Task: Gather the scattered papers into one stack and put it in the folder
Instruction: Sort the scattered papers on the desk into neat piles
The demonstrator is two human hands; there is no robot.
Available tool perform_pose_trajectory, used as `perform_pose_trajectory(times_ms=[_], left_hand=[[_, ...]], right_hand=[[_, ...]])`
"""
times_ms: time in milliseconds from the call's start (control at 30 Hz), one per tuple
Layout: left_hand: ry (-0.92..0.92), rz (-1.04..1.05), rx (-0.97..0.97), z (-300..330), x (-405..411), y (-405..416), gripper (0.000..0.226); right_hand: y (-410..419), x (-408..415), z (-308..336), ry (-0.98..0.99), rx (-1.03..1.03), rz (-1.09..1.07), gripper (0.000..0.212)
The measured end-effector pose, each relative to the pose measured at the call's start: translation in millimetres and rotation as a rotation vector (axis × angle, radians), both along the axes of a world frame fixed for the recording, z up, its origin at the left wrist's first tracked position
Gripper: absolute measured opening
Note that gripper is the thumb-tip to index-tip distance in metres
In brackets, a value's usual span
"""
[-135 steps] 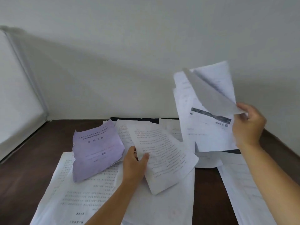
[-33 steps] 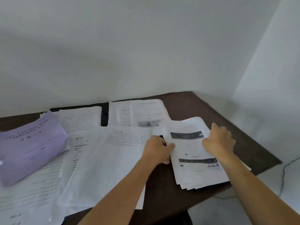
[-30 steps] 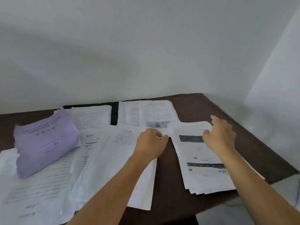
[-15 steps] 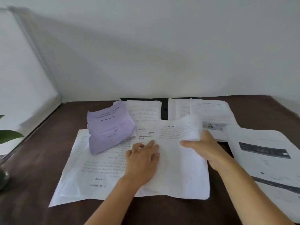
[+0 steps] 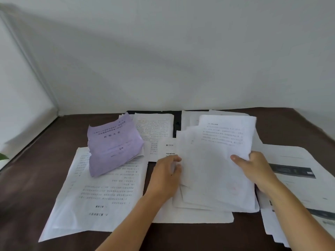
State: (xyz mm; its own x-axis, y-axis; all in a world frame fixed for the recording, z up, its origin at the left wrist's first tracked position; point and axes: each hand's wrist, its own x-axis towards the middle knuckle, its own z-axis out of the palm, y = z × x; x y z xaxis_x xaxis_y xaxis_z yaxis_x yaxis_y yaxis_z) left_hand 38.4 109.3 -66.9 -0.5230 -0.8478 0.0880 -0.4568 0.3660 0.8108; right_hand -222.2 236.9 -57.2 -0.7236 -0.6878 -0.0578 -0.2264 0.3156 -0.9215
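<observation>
On a dark brown worktop point(image 5: 32, 187) set against a pale wall point(image 5: 163, 60), loose printed sheets lie spread from left to right. Both hands hold a bunch of white papers point(image 5: 219, 165) at the middle, lifted and tilted so its far edge stands higher than the near one. The right hand point(image 5: 253, 167) grips the bunch's right edge, thumb on the printed top face and fingers curled behind. The left hand point(image 5: 166, 174) is at the bunch's left edge, fingers bent around it; the motion blur there hides how firmly it pinches. Several sheet edges fan out unevenly at the bunch's near side.

Under and near the bunch a large white sheet point(image 5: 190, 214) lies flat. To the left a bigger printed sheet point(image 5: 97, 196) lies angled on the worktop, and a purple booklet point(image 5: 112, 145) rests on its far part, curled up at the edges. At the right a separate pile point(image 5: 299, 178) of pages with dark printed bands lies flat, its near corner reaching the worktop's edge.

The black folder point(image 5: 177, 124) lies open at the far middle, against the wall. One printed page point(image 5: 154, 127) covers its left half; more pages lie on its right half, partly hidden behind the lifted bunch. A green leaf point(image 5: 2, 156) shows at the left edge.
</observation>
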Motion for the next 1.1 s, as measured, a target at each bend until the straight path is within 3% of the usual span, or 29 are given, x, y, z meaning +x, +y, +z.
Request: perform_pose_trajectory(times_ms=[133,233,300,433,633,833,933,1000,1100], left_hand=[[-0.200,0.167,-0.232,-3,6,-9,0.036],[-0.375,0.106,-0.169,-10,6,-8,0.065],[-0.370,0.090,-0.158,-15,6,-7,0.068],[-0.080,0.169,-0.050,-8,9,-7,0.053],[0.125,0.218,0.133,8,13,-11,0.074],[0.217,0.161,0.433,34,10,-23,0.009],[0.339,0.323,0.195,58,20,-35,0.008],[0.587,0.485,0.098,80,33,-53,0.013],[0.957,0.654,0.328,109,52,-78,0.011]], right_hand=[[5,-3,-12,0.007,-0.058,-0.017,0.013],[5,1,-16,0.035,-0.115,-0.013,0.018],[5,2,-19,0.041,-0.127,-0.015,0.018],[8,1,-20,0.030,-0.144,0.016,0.019],[10,3,-19,-0.019,-0.165,0.030,0.024],[14,2,-13,-0.116,-0.250,0.020,0.021],[15,1,-13,-0.136,-0.297,0.008,0.022],[12,2,-13,-0.115,-0.290,0.011,0.026],[12,3,-14,-0.078,-0.229,0.049,0.025]])
